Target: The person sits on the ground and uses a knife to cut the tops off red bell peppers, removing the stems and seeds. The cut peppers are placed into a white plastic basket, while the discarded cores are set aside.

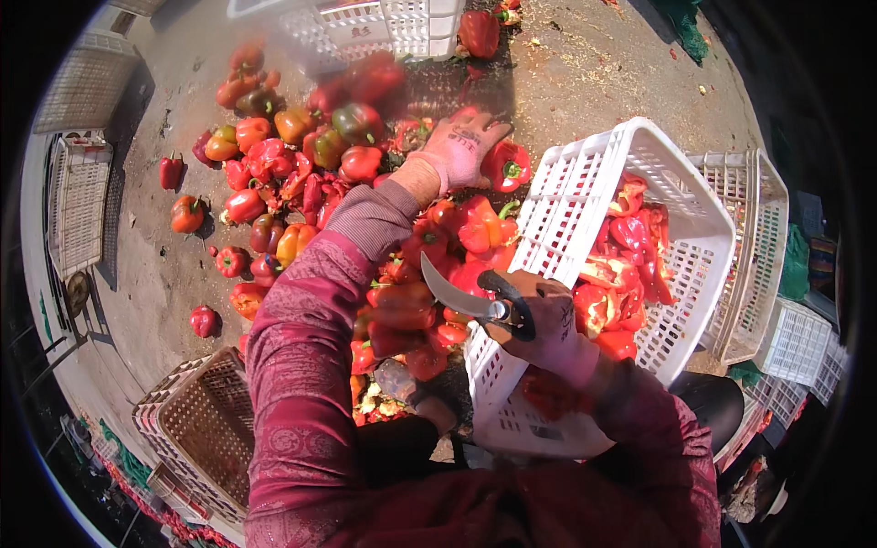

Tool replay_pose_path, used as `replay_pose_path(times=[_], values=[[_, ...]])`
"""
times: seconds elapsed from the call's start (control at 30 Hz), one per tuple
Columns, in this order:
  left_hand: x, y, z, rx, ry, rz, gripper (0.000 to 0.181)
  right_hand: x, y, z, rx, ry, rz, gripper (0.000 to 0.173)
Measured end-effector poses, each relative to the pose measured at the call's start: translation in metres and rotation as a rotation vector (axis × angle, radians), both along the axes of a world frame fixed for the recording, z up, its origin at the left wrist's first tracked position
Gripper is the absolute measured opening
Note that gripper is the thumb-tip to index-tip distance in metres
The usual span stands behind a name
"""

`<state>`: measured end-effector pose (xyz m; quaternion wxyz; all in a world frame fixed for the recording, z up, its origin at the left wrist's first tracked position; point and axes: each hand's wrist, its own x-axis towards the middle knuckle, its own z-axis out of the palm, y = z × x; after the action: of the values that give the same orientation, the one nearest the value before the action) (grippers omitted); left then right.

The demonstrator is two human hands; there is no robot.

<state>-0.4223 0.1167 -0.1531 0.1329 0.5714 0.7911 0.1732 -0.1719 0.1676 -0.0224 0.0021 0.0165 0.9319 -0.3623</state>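
My left hand (pixel 466 151), in a pink work glove, reaches palm down over the far side of the pepper pile with its fingers spread. A red bell pepper (pixel 507 166) with a green stem lies right beside its thumb and fingers; whether they touch is unclear. My right hand (pixel 548 322), also gloved, grips a folding knife with a curved blade (pixel 452 291) by its dark handle. The blade points up and left above the heaped bell peppers (pixel 404 308). Next to that hand, a tilted white plastic crate (pixel 569 212) contains cut red pepper pieces (pixel 623 267).
Loose red, orange and greenish peppers (pixel 294 127) spread leftward over the concrete floor (pixel 157 274). A brown crate (pixel 205 418) stands at lower left, another white crate (pixel 370 31) at the top. More crates (pixel 747 253) are stacked on the right. Seeds litter the ground.
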Motion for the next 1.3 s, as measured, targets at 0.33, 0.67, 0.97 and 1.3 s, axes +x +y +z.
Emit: replay_pose_path(times=[0.33, 0.67, 0.97, 1.3], values=[[0.037, -0.001, 0.015, 0.232, -0.639, 0.424, 0.076, 0.005, 0.0, -0.004, -0.204, 0.134, -0.086, 0.046], [0.081, -0.132, 0.119, 0.645, -2.227, 0.21, 0.051, 0.004, -0.007, -0.011, -0.206, 0.369, -0.381, 0.022], [0.287, -0.116, 0.19, 0.798, -2.109, 0.588, 0.067, 0.16, -0.012, 0.099, -0.314, 0.144, -0.174, 0.022], [0.411, -0.096, 0.177, 0.804, -1.188, 0.548, 0.047, 0.264, -0.007, 0.074, -0.095, 0.38, -0.18, 0.019]])
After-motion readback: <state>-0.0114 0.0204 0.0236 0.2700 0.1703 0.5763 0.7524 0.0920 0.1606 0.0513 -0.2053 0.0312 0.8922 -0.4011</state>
